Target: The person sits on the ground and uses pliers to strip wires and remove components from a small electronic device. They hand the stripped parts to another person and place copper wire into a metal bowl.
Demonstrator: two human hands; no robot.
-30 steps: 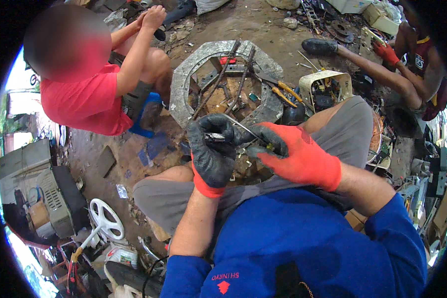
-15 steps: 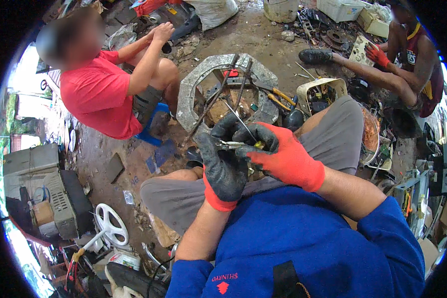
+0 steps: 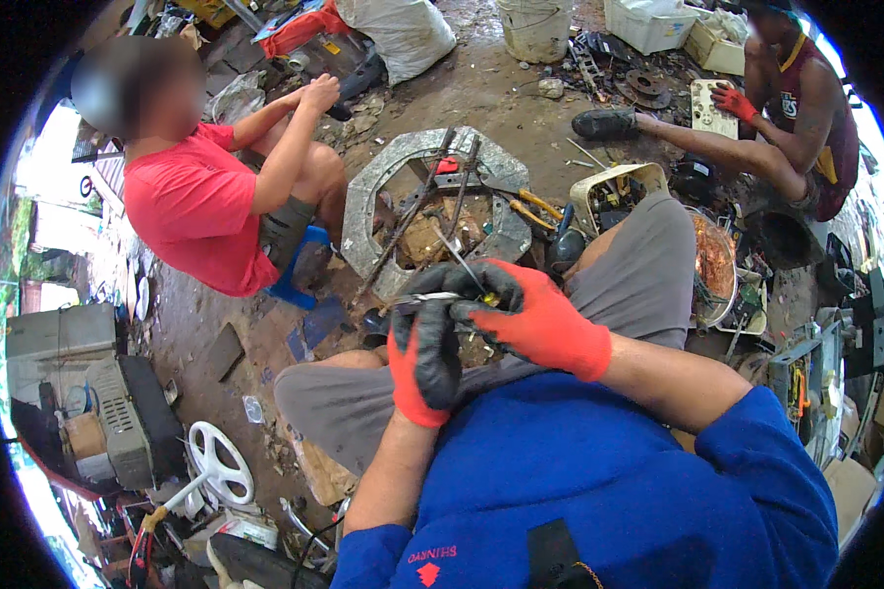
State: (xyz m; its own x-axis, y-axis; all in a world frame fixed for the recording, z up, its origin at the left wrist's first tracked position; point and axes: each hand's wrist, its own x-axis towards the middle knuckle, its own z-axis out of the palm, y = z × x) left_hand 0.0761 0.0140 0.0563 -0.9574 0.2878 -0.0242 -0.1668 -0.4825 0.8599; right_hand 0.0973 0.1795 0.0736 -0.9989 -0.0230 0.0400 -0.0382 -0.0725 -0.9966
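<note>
In front of my lap, both my hands wear red gloves with black palms and fingers. My left hand (image 3: 430,358) is closed round a small silvery metal piece (image 3: 432,297), whose exact kind is too small to make out. A screwdriver (image 3: 459,260) with a thin metal shaft sits in my right hand (image 3: 540,319); a bit of its yellow handle shows among the fingers, and its shaft points up and left. Both hands are close together, the right fingers beside the metal piece. Beyond them stands an octagonal grey frame (image 3: 368,196) with two rusty bars (image 3: 417,204) across it.
Orange-handled cutters (image 3: 535,208) lie right of the frame, beside a cream bin (image 3: 646,175) of scrap. A basin of copper wire (image 3: 714,260) stands by my right knee. One person in red (image 3: 192,196) sits left; another (image 3: 805,108) sits far right, holding a pale panel (image 3: 707,110).
My hands have shifted slightly left, and the left one has turned, with the metal piece now lying nearly level. The far-right person's panel has turned more upright.
</note>
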